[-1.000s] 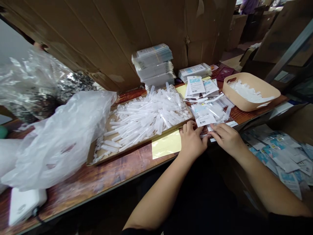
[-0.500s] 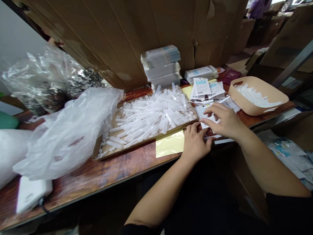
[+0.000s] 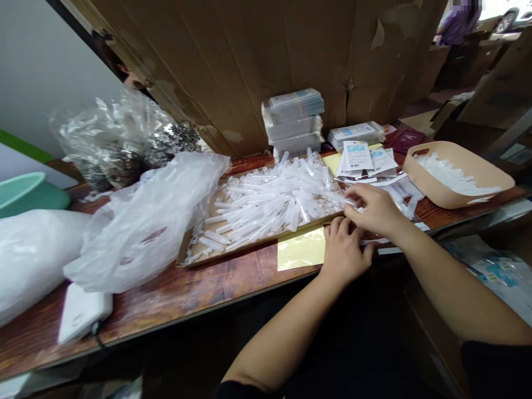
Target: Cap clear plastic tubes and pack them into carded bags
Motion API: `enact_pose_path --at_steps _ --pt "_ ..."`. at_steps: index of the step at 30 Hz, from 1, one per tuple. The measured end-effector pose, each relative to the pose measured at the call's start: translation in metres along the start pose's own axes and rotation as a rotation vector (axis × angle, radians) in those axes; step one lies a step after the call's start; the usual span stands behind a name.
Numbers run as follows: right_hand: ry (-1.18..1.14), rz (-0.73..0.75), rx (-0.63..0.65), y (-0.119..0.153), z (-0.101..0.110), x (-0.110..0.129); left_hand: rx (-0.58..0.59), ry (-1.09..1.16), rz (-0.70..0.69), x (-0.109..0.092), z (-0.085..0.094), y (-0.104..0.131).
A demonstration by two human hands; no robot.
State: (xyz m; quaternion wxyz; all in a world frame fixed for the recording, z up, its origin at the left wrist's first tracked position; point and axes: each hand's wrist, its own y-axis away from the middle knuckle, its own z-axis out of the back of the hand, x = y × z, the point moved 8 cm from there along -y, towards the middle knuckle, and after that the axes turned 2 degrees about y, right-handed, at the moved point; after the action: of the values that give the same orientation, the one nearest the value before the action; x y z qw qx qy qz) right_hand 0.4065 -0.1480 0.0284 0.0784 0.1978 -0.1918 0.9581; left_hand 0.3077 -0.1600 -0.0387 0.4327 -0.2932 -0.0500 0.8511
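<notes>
My left hand (image 3: pixel 344 250) rests at the table's front edge, fingers apart, beside a yellow sheet (image 3: pixel 301 248). My right hand (image 3: pixel 376 210) is just above and right of it, its thumb and fingers pinched on a clear plastic tube (image 3: pixel 339 198) at the right end of a shallow cardboard tray (image 3: pixel 253 242). Heaped in that tray are many translucent tubes (image 3: pixel 274 194). Beyond my right hand lie printed cards (image 3: pixel 357 156) and clear packets (image 3: pixel 401 191). Whether anything lies under my left palm is hidden.
A beige basket (image 3: pixel 453 191) of white pieces stands at right. Stacked packets (image 3: pixel 293 124) stand behind the tray. Leftward are a crumpled plastic bag (image 3: pixel 145 227), a white device (image 3: pixel 85 313) and a green basin (image 3: pixel 31 194). A person (image 3: pixel 459 25) is in the far background.
The view has shifted, so the table things appear further right and a little lower. My right hand has moved from a card to the tray's right end and taken hold of a tube.
</notes>
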Motion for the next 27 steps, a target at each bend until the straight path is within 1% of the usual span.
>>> enact_pose_path --at_steps 2,3,4,5,7,9,13,17,21,27 --pt "-0.165 0.039 -0.235 0.039 0.036 -0.016 -0.021 0.011 -0.005 -0.001 0.002 0.001" --pt "-0.222 0.057 -0.305 0.061 0.048 -0.023 -0.029 0.014 -0.006 -0.001 0.002 0.001" --pt "-0.246 0.059 -0.337 0.081 0.056 -0.029 -0.036 0.014 -0.006 -0.001 0.003 0.001" --pt "-0.248 0.067 -0.361 0.099 0.060 -0.033 -0.041 0.012 -0.009 -0.002 0.003 0.001" --pt "-0.231 0.088 -0.378 0.127 0.060 -0.036 -0.043 0.001 -0.011 -0.003 0.003 0.001" --pt "-0.215 0.134 -0.396 0.141 0.054 -0.031 -0.042 -0.013 -0.007 -0.003 0.003 0.001" --pt "-0.138 0.242 -0.468 0.142 0.037 -0.016 -0.041 -0.030 -0.013 -0.003 0.004 0.001" --pt "0.014 0.272 -0.522 0.137 0.026 -0.009 -0.038 -0.031 0.005 -0.001 0.004 0.001" --pt "0.117 0.235 -0.544 0.135 0.018 -0.013 -0.038 -0.026 0.026 -0.001 0.004 0.000" --pt "0.134 0.227 -0.563 0.128 0.010 -0.022 -0.037 -0.016 0.028 -0.002 0.005 0.000"
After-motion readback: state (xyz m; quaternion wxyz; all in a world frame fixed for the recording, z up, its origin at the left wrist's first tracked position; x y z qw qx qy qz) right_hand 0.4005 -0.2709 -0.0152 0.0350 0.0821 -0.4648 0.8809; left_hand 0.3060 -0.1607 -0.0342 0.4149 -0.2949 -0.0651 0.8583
